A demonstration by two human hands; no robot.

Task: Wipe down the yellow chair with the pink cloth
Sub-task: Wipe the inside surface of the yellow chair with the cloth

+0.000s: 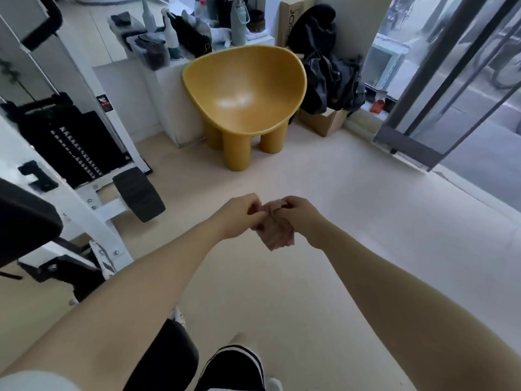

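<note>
Pink cloth (275,230) pinched between left hand (239,214), right hand (300,218) (yellow chair (244,91) apart).

A white weight machine (70,142) with a black plate stack stands at the left on the pale floor (324,277), spray bottles (172,32) crowd a white shelf (169,88) at the back, and dark bags (332,74) slump over a cardboard box (324,121) beside glass doors (451,80).

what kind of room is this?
Probably a small gym or fitness studio corner. A weight-stack machine with a padded roller stands at left, spray bottles and water bottles crowd a white counter, and a glass door opens to outside.
</note>
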